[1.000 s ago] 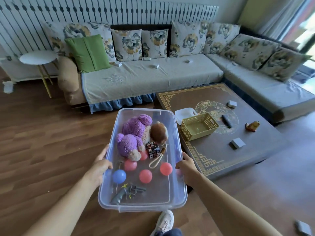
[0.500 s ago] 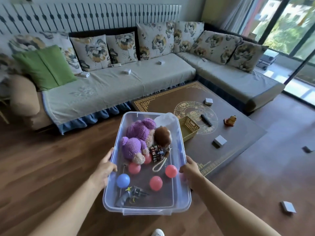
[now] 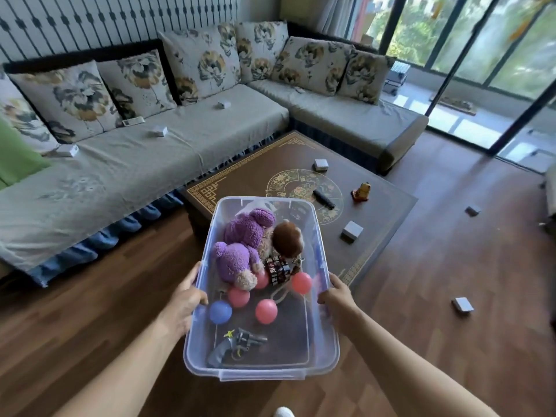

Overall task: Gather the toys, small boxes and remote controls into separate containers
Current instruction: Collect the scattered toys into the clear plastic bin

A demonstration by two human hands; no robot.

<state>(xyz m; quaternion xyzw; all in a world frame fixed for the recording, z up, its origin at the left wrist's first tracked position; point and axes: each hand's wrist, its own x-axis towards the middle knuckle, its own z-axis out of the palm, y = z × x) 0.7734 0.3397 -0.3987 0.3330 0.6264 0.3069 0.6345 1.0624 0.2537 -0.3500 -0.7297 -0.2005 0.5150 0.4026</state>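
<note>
Here, a clear plastic bin point(image 3: 317, 233) fills the lower centre of the frame, carried above the wooden floor point(image 3: 451, 260). Inside lie two purple plush toys point(image 3: 240, 242), a brown plush point(image 3: 287, 237), a puzzle cube point(image 3: 277, 269), three pink balls point(image 3: 266, 311) plus a fourth half hidden under the plush, a blue ball point(image 3: 220, 312), a looped cord and a grey toy revolver point(image 3: 236, 346) at the near end.

Beyond the bin's far edge sits a low coffee table point(image 3: 258, 167) with a gold-patterned top (the bin covers its near left part). On it rest a black remote control point(image 3: 324, 199), a small orange figurine point(image 3: 361, 191) and two small grey boxes point(image 3: 352, 230). More small boxes lie on the floor at the right edge of the frame point(image 3: 463, 304), and on the corner sofa point(image 3: 150, 158) in the upper left, along with a white remote point(image 3: 133, 121).

The left hand point(image 3: 183, 302) curls around the bin's left rim, thumb over the top edge. The right hand point(image 3: 338, 299) clasps the right rim the same way.
</note>
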